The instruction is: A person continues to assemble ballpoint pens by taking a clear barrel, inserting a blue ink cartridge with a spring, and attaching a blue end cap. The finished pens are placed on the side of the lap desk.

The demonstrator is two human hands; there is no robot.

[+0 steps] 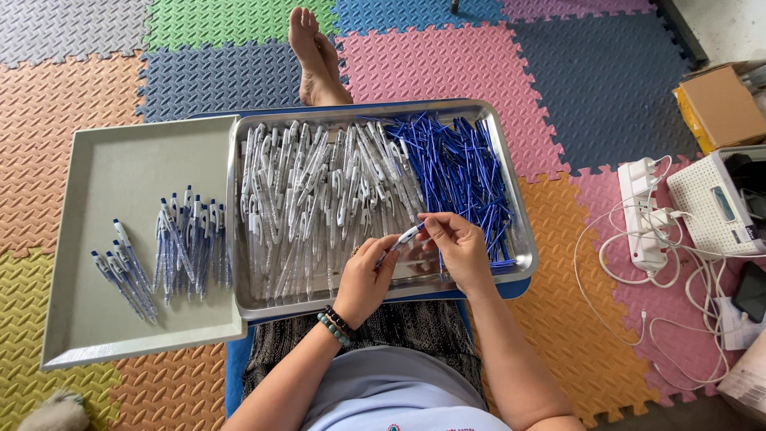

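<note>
My left hand (367, 275) and my right hand (456, 246) together hold one clear pen with a blue tip (405, 237) above the near edge of a steel tray (523, 239). The left fingers pinch the barrel and the right fingers grip the tip end. In the tray lie several empty clear pen barrels (311, 199) on the left and a heap of blue refills (459, 164) on the right. A grey flat tray (120, 160) to the left carries several finished pens (171, 251) in loose rows.
Coloured foam floor mats lie all around. My bare foot (315, 56) rests beyond the steel tray. At the right are a white power strip (642, 211) with tangled cables, a white box-shaped device (714, 207) and a cardboard box (722, 104).
</note>
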